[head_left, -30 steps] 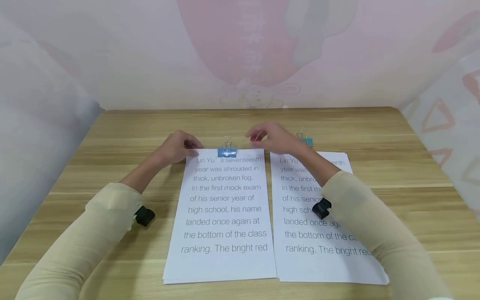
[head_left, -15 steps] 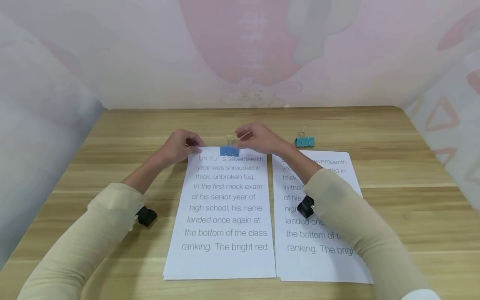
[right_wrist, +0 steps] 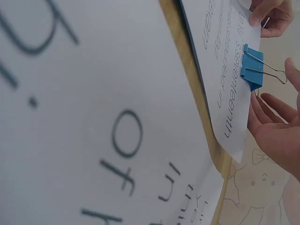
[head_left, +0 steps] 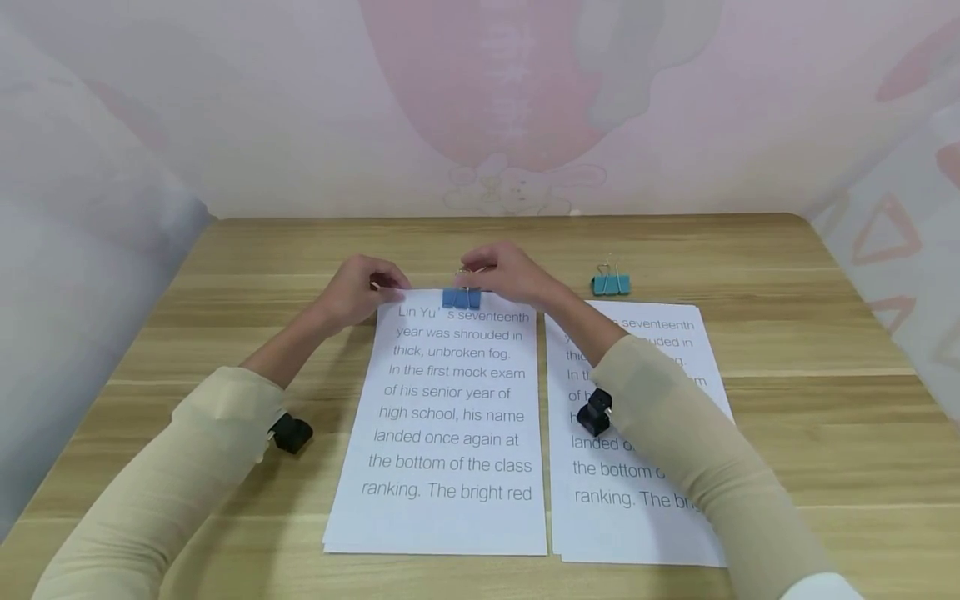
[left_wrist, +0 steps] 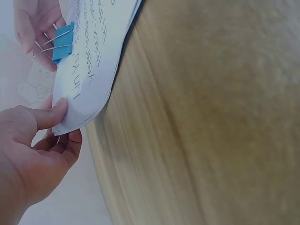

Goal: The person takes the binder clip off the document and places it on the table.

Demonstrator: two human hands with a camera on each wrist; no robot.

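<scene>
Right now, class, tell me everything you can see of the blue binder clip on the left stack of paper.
The blue binder clip has a flat blue body, which looks like painted metal, and two silver wire handles. It is clamped at the middle of the top edge of the left paper stack, just above the printed words. The handles point away from the stack. The right hand has its fingers at the handles, while the left hand pinches the stack's top left corner. A second, teal clip lies apart.

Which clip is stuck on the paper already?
The blue clip on the left paper stack, by the right hand. The teal clip sits loose on the table beyond the right paper stack.
</scene>
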